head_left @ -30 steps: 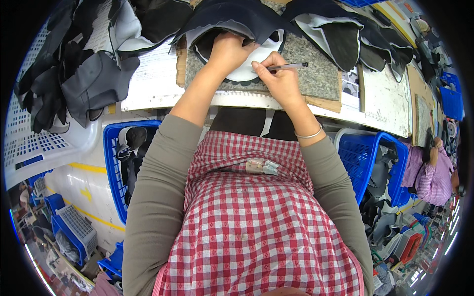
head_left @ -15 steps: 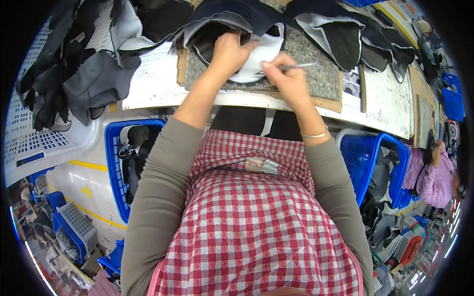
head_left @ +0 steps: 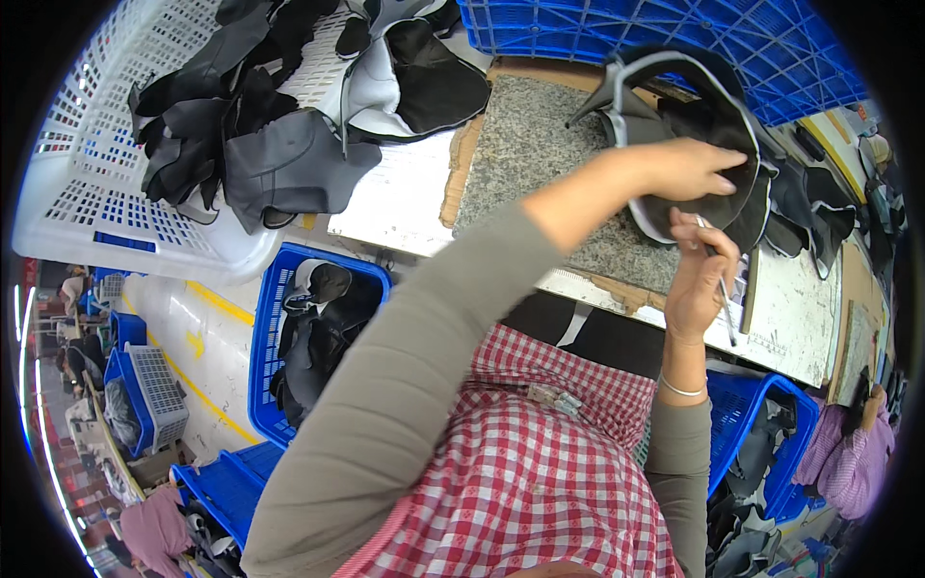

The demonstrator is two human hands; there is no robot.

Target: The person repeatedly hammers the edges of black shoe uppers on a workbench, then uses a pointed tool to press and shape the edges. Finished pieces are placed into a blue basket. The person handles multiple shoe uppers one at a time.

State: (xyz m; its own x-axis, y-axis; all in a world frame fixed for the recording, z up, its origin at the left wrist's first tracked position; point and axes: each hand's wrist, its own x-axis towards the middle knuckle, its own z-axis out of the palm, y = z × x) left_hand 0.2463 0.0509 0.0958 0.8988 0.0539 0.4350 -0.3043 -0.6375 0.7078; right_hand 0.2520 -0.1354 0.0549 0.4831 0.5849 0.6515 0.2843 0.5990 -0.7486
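Observation:
A dark boot upper with pale lining lies spread at the right end of the stone slab, slightly blurred. My left hand reaches across over its dark inner face, thumb and fingers apart. Just below, my right hand is closed round a thin silver pen, whose lower end points down toward the table edge. The right fingertips are close to the upper's lower rim; whether they touch it I cannot tell. More dark uppers overlap to the right.
A white basket stands at the left, with dark uppers heaped by it. Behind the slab is a blue crate. Blue baskets with pieces stand below the table. A person in a pink shirt is at far right.
My view has turned. My left hand has crossed to the right, and the upper has shifted from the slab's middle to its right end. The pen has swung from sideways to pointing down.

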